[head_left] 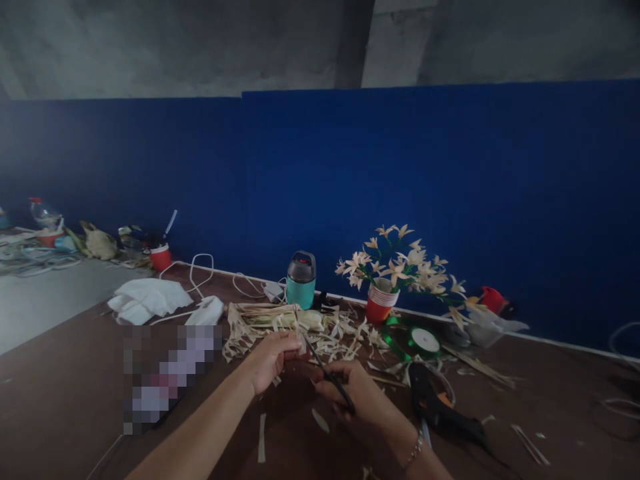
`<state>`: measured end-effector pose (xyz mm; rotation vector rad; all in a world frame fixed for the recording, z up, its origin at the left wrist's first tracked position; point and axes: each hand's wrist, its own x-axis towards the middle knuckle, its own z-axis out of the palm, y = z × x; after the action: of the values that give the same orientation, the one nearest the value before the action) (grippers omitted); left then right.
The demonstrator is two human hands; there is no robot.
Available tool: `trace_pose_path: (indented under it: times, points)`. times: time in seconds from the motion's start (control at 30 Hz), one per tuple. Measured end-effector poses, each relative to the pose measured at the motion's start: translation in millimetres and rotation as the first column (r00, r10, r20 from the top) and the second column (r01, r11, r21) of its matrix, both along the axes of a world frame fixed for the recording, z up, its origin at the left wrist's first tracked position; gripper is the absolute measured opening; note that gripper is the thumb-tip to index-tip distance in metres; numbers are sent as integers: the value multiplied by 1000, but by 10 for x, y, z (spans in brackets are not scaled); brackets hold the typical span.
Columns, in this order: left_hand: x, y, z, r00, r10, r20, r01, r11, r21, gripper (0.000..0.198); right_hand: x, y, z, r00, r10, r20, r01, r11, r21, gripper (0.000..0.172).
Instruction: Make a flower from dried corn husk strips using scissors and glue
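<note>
My left hand (pixel 270 360) is closed, pinching a pale strip of dried husk (pixel 299 328) upright between thumb and fingers. In my right hand (pixel 357 387) is a pair of scissors (pixel 321 369), dark-handled, its fingers wrapped round the handles. The blades point up and left, close to the strip; I cannot tell whether they touch it. Just beyond my hands lies a heap of husk pieces (pixel 345 337), with longer greenish-cream husks (pixel 305 321) among them. Below the hands, a narrow cut strip (pixel 262 438) and a petal-shaped piece (pixel 321 421) rest on the brown table (pixel 215 447).
Husk flowers (pixel 395 268) stand in stacked red paper cups (pixel 382 307). Green ribbon on a spool (pixel 425 340) and a black glue gun (pixel 445 413) lie right. A teal-and-grey bottle (pixel 301 283) is behind; white cloth (pixel 147 300) and a pixelated object (pixel 173 380) are left.
</note>
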<state>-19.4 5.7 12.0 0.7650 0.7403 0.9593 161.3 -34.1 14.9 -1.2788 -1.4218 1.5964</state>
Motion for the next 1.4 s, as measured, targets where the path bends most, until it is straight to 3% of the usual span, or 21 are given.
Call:
trace_pose_path:
  times: [0.2,0.43,0.63,0.87,1.0,1.4]
  points:
    - [-9,6,38,998,-12,-65,10,1000,-21,14,62,42,-43,993,68,92,-73,996,51,27]
    - [-22,1,52,994,-23,-111,22,1000,-9,20,85,84,-110,992,56,115,-63,996,58,30]
    - [-15,-13,-6,987,-42,-155,50,997,50,17,88,82,-33,989,63,137,-74,994,81,29]
    - [14,1,-6,985,57,-164,-40,994,105,13,80,97,-22,989,16,145,-25,998,60,31]
    - [16,16,-18,987,88,-131,-72,990,121,13,104,114,-63,992,50,118,-57,996,61,31]
    - [73,32,-80,963,267,-18,-266,963,45,18,83,72,-92,996,87,5,-87,996,-26,41]
